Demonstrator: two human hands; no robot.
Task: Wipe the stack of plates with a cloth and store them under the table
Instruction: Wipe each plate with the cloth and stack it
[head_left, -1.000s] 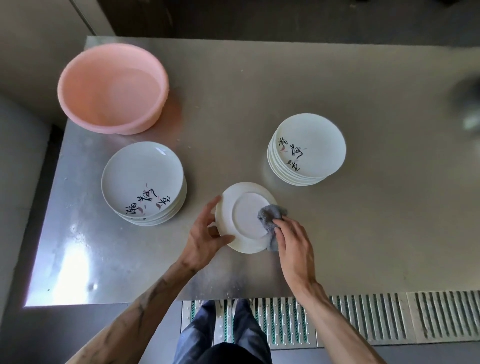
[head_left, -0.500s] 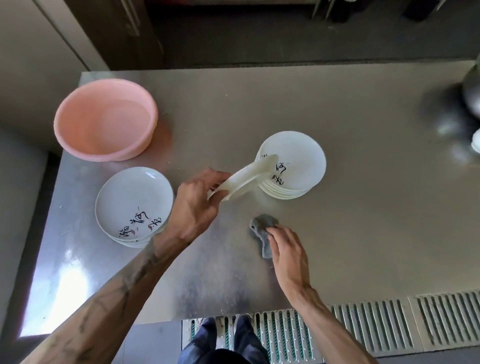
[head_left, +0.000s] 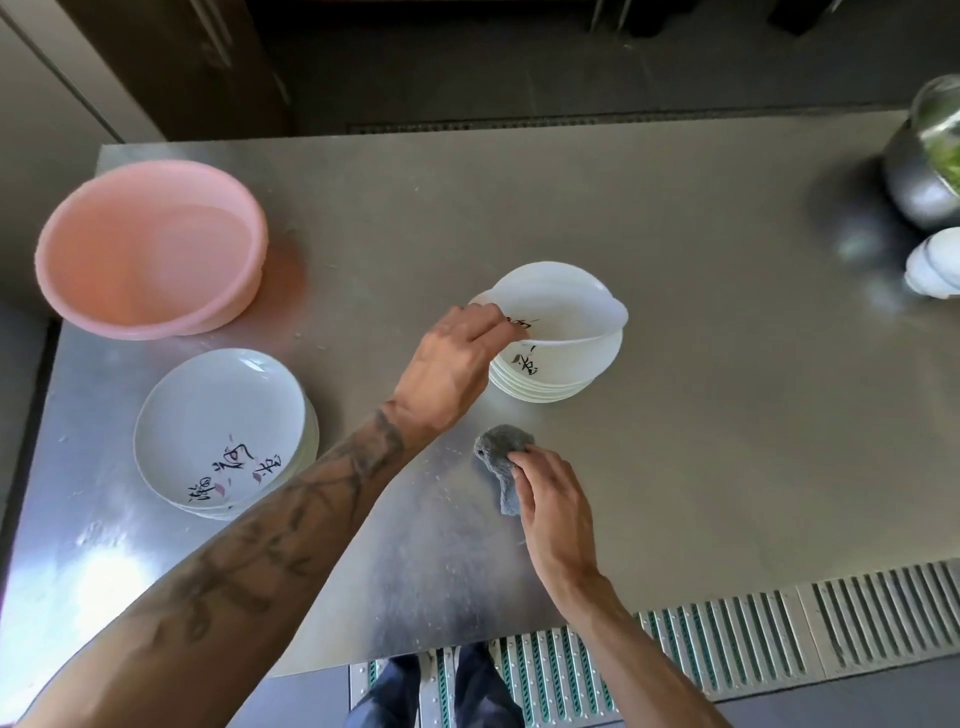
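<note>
Lowering onto the right stack (head_left: 550, 382), the plate (head_left: 566, 306) hangs tilted, its far edge higher than the rim in the left hand (head_left: 457, 364). That grip is clamped on the plate's near-left rim, fingers curled over the edge.

A second ago this plate lay upside down in front of the person, with the cloth rubbing its base. Half a second ago it was in the air, edge-on, on its way across. Now it is face-up, directly above the right stack and seemingly about to settle.

The cloth (head_left: 501, 457) has come off the plate and sits bunched on the table (head_left: 727, 415), just in front of the right stack. The right hand (head_left: 550, 499) has its fingers bent over it, holding it down.

The left stack (head_left: 223, 431) stands well apart, near the pink basin (head_left: 150, 249). A metal bowl (head_left: 919, 171) is at the far right edge.

My reading is that wiping of this plate is finished and the right stack is the done pile. The left stack likely still needs the cloth. Nothing has gone under the table yet, so the task looks partway through.
</note>
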